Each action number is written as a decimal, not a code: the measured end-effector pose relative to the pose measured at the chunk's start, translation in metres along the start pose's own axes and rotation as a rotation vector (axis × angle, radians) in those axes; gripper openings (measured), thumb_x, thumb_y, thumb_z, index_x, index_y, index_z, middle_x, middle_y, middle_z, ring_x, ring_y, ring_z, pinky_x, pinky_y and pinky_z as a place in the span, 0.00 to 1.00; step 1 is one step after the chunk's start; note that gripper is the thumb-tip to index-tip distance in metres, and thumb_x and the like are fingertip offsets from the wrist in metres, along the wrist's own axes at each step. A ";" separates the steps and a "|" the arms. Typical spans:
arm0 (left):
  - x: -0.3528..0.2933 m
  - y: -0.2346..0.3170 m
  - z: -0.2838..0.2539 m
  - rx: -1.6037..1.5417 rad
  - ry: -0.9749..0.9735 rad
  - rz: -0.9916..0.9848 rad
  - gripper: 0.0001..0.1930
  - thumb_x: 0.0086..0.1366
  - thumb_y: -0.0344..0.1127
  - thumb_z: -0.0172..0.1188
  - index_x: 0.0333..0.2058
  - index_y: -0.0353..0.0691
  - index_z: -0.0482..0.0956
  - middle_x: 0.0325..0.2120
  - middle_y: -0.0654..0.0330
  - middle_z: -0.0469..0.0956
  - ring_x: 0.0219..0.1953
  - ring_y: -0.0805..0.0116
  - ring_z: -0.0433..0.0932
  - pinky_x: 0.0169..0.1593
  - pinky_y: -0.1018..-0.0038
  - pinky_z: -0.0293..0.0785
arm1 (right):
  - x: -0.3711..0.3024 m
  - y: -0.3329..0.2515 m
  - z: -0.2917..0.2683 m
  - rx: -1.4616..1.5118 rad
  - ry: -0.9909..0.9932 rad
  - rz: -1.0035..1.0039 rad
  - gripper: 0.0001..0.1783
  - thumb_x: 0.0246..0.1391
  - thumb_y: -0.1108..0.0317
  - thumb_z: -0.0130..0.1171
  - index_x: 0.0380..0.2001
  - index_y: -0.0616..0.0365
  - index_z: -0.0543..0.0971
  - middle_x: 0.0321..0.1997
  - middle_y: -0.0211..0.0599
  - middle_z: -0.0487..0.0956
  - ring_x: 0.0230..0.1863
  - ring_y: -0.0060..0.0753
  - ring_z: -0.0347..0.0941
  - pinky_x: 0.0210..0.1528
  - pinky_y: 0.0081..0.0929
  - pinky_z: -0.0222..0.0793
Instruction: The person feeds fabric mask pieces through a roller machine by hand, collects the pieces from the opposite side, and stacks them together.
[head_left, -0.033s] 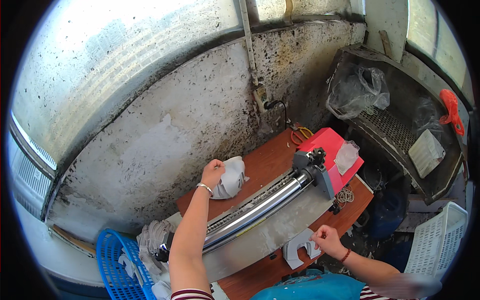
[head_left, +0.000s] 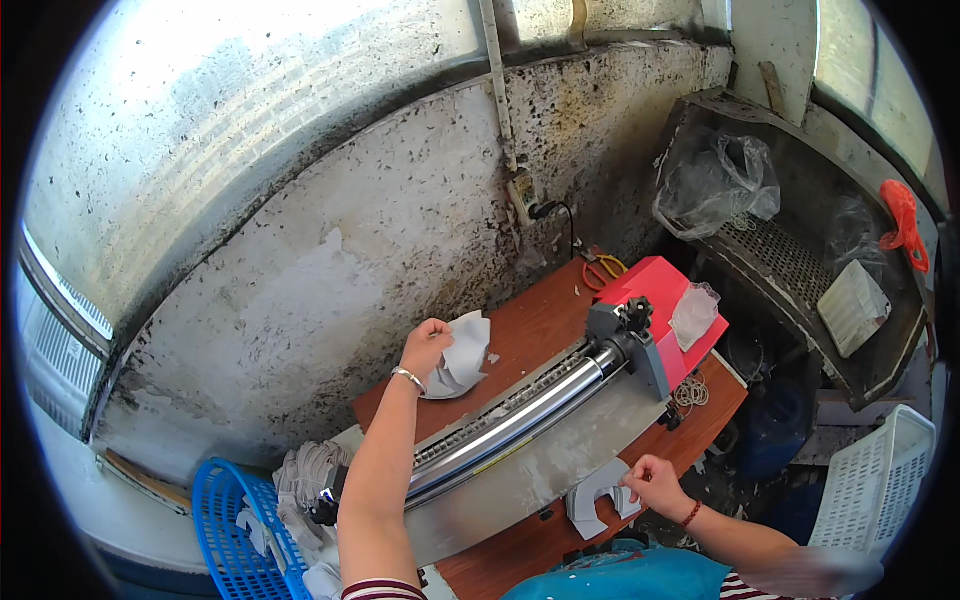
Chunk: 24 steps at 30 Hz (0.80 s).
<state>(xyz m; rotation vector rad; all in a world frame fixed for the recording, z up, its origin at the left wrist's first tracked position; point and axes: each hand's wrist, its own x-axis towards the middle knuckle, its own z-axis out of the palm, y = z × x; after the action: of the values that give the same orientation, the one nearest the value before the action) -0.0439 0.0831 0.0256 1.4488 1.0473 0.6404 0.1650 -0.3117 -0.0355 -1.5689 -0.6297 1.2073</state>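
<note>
My left hand (head_left: 428, 345) reaches over the machine with its fingers pinched at the edge of a loose pile of thin white cut pieces (head_left: 463, 358), lying on the brown table behind the roller. Low on the right, my right hand (head_left: 655, 482) has thumb and fingers closed at one arm of a white U-shaped piece (head_left: 590, 510) at the table's near side. Between the hands runs a machine with a shiny steel roller (head_left: 520, 415), a flat metal plate (head_left: 520, 490) in front and a red end cover (head_left: 655, 285).
A blue plastic basket (head_left: 215, 510) and a bundle of whitish cloth (head_left: 305, 475) stand left of the machine. Yellow-and-orange-handled scissors (head_left: 603, 270) lie at the table's back. To the right are a dark metal trough (head_left: 770, 250) with plastic bags and a white crate (head_left: 880, 480).
The top white pieces under my left hand have shifted and show a sharper upper corner. My left hand has barely moved; my right hand stays at the U-shaped piece.
</note>
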 end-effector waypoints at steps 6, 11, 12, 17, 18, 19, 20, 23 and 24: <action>0.004 0.000 -0.003 0.193 -0.048 0.077 0.04 0.51 0.25 0.55 0.28 0.40 0.72 0.22 0.70 0.69 0.25 0.80 0.66 0.29 0.82 0.62 | 0.000 0.024 0.004 -0.141 -0.068 0.113 0.12 0.45 0.72 0.61 0.19 0.58 0.66 0.18 0.32 0.74 0.16 0.19 0.72 0.15 0.16 0.66; -0.001 0.003 -0.006 0.128 -0.035 -0.024 0.04 0.51 0.24 0.55 0.27 0.40 0.72 0.21 0.70 0.70 0.25 0.81 0.66 0.30 0.82 0.64 | 0.003 0.028 0.008 -0.142 -0.126 0.179 0.12 0.45 0.71 0.61 0.20 0.59 0.67 0.18 0.31 0.73 0.16 0.20 0.72 0.15 0.18 0.67; -0.002 0.004 -0.007 0.209 -0.025 0.025 0.04 0.50 0.24 0.55 0.27 0.40 0.72 0.21 0.70 0.69 0.25 0.81 0.66 0.30 0.81 0.65 | 0.003 0.026 0.009 -0.163 -0.130 0.193 0.12 0.45 0.70 0.61 0.20 0.59 0.67 0.18 0.31 0.73 0.17 0.20 0.72 0.16 0.18 0.67; -0.014 0.018 -0.003 0.129 -0.022 -0.027 0.05 0.50 0.24 0.54 0.26 0.43 0.73 0.20 0.71 0.68 0.24 0.81 0.66 0.27 0.81 0.63 | 0.001 0.032 0.004 -0.229 -0.153 0.151 0.12 0.45 0.69 0.61 0.20 0.61 0.68 0.17 0.30 0.73 0.18 0.20 0.73 0.17 0.18 0.67; -0.012 0.017 -0.003 0.312 -0.012 0.104 0.05 0.50 0.25 0.54 0.26 0.43 0.73 0.19 0.71 0.67 0.24 0.81 0.66 0.25 0.80 0.62 | 0.000 0.033 0.004 -0.263 -0.170 0.130 0.11 0.45 0.69 0.61 0.20 0.60 0.69 0.17 0.29 0.73 0.18 0.20 0.73 0.18 0.18 0.67; -0.012 0.015 -0.002 0.187 -0.054 0.010 0.04 0.50 0.25 0.54 0.25 0.42 0.72 0.20 0.70 0.68 0.22 0.80 0.65 0.24 0.80 0.61 | -0.002 0.033 0.003 -0.296 -0.186 0.108 0.11 0.45 0.68 0.61 0.20 0.60 0.69 0.17 0.29 0.73 0.18 0.19 0.74 0.19 0.18 0.67; -0.010 0.015 -0.004 0.190 -0.055 0.010 0.04 0.50 0.25 0.54 0.25 0.42 0.72 0.20 0.70 0.68 0.22 0.80 0.65 0.24 0.80 0.61 | -0.006 0.027 0.006 -0.293 -0.186 0.108 0.11 0.45 0.68 0.61 0.20 0.60 0.69 0.17 0.29 0.73 0.18 0.19 0.74 0.19 0.18 0.67; -0.009 0.006 -0.018 0.327 0.131 0.089 0.05 0.50 0.24 0.53 0.26 0.42 0.71 0.22 0.68 0.70 0.21 0.79 0.66 0.24 0.80 0.62 | -0.013 -0.012 0.016 -0.347 -0.300 0.040 0.11 0.46 0.67 0.61 0.21 0.59 0.70 0.19 0.29 0.73 0.18 0.20 0.73 0.21 0.19 0.68; -0.012 0.013 -0.011 0.327 0.123 0.092 0.05 0.50 0.24 0.53 0.26 0.42 0.71 0.22 0.68 0.70 0.21 0.79 0.66 0.24 0.80 0.62 | -0.014 -0.025 0.021 -0.397 -0.366 -0.165 0.10 0.47 0.67 0.60 0.23 0.58 0.70 0.20 0.31 0.74 0.20 0.22 0.74 0.22 0.21 0.68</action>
<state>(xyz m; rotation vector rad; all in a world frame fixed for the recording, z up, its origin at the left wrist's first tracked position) -0.0554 0.0788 0.0422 1.7664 1.2290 0.6522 0.1453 -0.3065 -0.0069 -1.5850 -1.2766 1.3085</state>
